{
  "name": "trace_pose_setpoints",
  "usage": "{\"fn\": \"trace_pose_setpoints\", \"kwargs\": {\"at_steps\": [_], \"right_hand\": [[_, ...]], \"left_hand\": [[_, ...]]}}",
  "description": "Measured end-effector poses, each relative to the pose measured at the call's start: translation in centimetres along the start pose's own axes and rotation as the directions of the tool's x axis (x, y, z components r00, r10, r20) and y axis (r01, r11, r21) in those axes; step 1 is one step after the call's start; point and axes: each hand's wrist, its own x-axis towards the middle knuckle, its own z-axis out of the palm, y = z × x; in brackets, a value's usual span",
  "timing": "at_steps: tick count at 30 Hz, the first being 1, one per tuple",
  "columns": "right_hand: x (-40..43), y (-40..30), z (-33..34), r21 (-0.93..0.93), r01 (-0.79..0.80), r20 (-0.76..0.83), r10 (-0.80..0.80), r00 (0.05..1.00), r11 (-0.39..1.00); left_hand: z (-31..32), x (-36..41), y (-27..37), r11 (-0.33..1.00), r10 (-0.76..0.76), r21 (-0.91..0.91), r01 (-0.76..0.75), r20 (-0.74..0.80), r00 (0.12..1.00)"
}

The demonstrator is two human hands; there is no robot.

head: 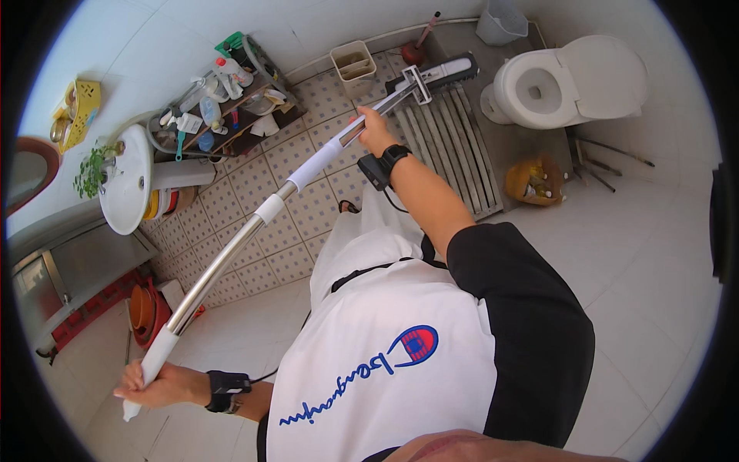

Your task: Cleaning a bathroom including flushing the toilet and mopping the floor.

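Observation:
A long mop with a metal and white plastic pole [231,248] runs diagonally across the view. My left hand [161,384] is closed round the white grip at its lower end. Farther up, near the mop head, my right hand [375,131] holds the pole, with part of its fingers hidden behind it. The mop head [447,70], with a white frame and a dark edge, is at the upper right, over the far end of a slatted wooden board [453,144]. Black devices are strapped to both wrists.
A white toilet [540,86] stands at right, near a yellow bag of bottles [534,182]. A beige bin [353,68] and a red plunger [413,53] are beyond the tiled floor. A cluttered shelf [248,124], washbasin [126,179] and red basins [151,315] lie left.

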Motion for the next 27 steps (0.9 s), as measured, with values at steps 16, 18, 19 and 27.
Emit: {"fn": "trace_pose_setpoints", "kwargs": {"at_steps": [16, 18, 19, 27], "right_hand": [[7.5, 1.6, -6.3, -0.787, -0.052, -0.204, -0.18, 0.962, 0.615], [5.6, 1.5, -7.3, -0.854, -0.165, -0.27, -0.148, 0.952, 0.493], [4.7, 1.7, -7.7, -0.853, -0.161, -0.27, -0.155, 0.95, 0.496], [-7.3, 3.8, -5.1, -0.757, -0.304, -0.383, -0.016, 0.924, 0.578]], "left_hand": [[-8.5, -13.8, -3.0, 0.861, -0.167, 0.278, 0.425, -0.635, 0.754], [-8.0, -13.8, -1.9, 0.856, 0.031, 0.421, 0.3, -0.621, 0.784], [-8.7, -13.1, -1.0, 0.875, 0.071, 0.421, 0.237, -0.598, 0.798], [-7.8, -5.5, 11.9, 0.995, 0.029, 0.102, -0.008, -0.202, 0.979]]}}
